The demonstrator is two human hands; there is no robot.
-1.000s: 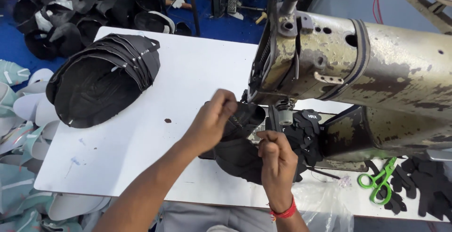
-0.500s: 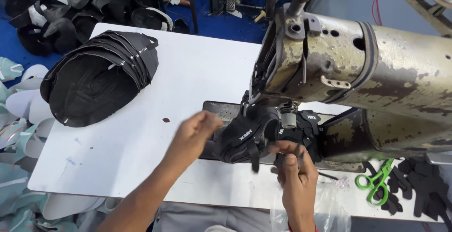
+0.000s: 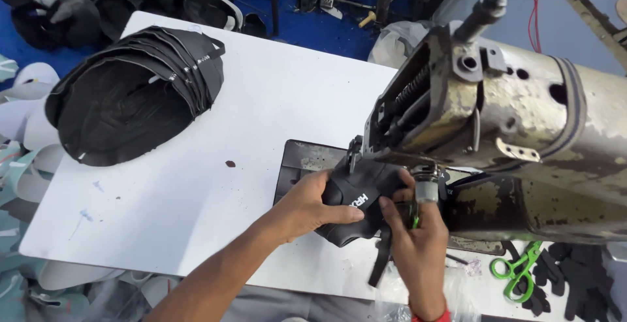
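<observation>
At frame centre, under the sewing machine (image 3: 509, 132), the left hand (image 3: 307, 208) and right hand (image 3: 418, 243) both grip a black shoe upper (image 3: 356, 198), apparently soft, light, best pinched at its edges.

Both hands are gripping a black shoe upper (image 3: 356, 208) under the sewing machine (image 3: 509, 132): left hand (image 3: 307, 206) on its side, right hand (image 3: 418, 240) beneath. Stacked uppers (image 3: 130, 93) are lying on the white counter (image 3: 196, 185).
</observation>
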